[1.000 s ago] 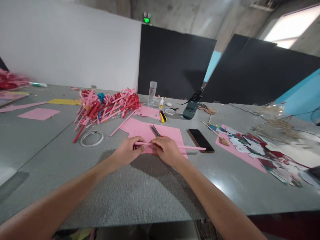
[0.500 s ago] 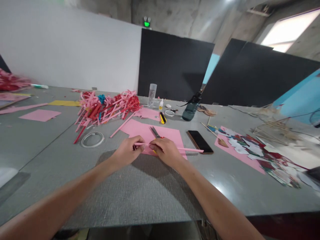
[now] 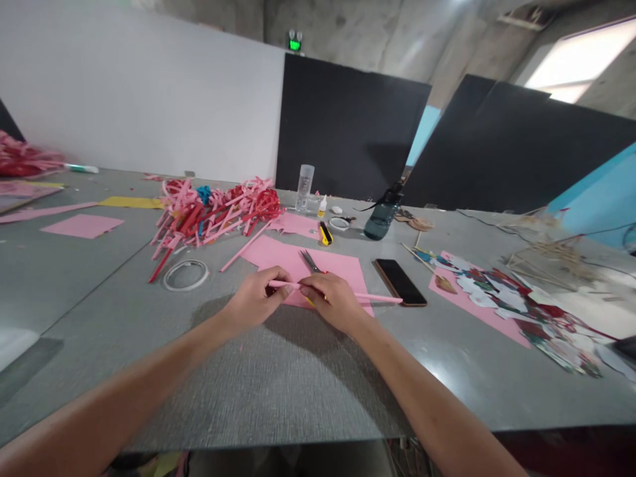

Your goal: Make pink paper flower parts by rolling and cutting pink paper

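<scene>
Between my two hands runs a thin pink paper strip [image 3: 380, 299], its long end sticking out to the right past my wrist. My left hand [image 3: 261, 295] pinches it near one end, fingers closed. My right hand [image 3: 330, 298] grips it a short way to the right, thumb and fingers pressed together. Both hands hover close over a pink paper sheet [image 3: 342, 264] on the grey table. Scissors [image 3: 310, 260] lie on that sheet, blades pointing away, their handles partly hidden by my right hand.
Left of my hands lies a tape roll [image 3: 185, 275], with a heap of pink and red paper strips [image 3: 218, 212] behind it. A phone [image 3: 400, 282] is at right, near paper cutouts [image 3: 497, 298]. Farther back are a yellow cutter [image 3: 325, 233], a glue bottle [image 3: 322, 207] and a dark bottle [image 3: 381, 215].
My hands keep their hold on the strip, with only a slight shift of the fingers. The whole view has moved a little.
</scene>
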The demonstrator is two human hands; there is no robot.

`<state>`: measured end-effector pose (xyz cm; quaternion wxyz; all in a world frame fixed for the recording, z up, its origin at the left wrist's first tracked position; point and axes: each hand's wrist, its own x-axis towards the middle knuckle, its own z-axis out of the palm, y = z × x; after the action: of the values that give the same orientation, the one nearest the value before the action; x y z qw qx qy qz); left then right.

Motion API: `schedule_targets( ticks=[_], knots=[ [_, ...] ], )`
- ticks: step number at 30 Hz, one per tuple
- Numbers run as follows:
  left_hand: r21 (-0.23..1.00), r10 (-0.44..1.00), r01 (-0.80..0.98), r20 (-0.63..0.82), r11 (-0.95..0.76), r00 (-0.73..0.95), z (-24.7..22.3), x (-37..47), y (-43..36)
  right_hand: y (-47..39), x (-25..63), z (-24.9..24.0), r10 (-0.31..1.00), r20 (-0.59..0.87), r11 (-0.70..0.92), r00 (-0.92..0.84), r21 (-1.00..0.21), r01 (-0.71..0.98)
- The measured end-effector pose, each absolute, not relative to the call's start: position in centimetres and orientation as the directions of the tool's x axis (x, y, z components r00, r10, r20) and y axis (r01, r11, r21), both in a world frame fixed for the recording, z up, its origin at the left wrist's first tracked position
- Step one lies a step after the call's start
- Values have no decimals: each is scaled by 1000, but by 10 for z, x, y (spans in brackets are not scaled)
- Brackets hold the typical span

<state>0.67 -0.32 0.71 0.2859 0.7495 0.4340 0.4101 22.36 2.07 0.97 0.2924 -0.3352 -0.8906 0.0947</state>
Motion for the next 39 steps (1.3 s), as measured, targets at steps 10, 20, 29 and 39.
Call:
schedule_targets(
  ticks=[10, 20, 29, 39],
  knots=[
    [876, 892, 197, 404, -441, 202, 8, 12, -11, 17, 224, 15, 625, 544, 779, -560, -388, 493],
    [892, 896, 184, 362, -413, 256, 0, 17, -15, 12, 221, 16, 608, 542, 794, -580, -407, 452],
    [900, 907, 140, 390, -412, 161, -2, 15, -11, 13, 222, 23, 632, 513, 773, -581, -359, 523],
    [936, 935, 2, 352, -352, 40, -1, 15, -5, 21, 227, 17, 696, 515, 703, -500, -350, 619]
  ],
)
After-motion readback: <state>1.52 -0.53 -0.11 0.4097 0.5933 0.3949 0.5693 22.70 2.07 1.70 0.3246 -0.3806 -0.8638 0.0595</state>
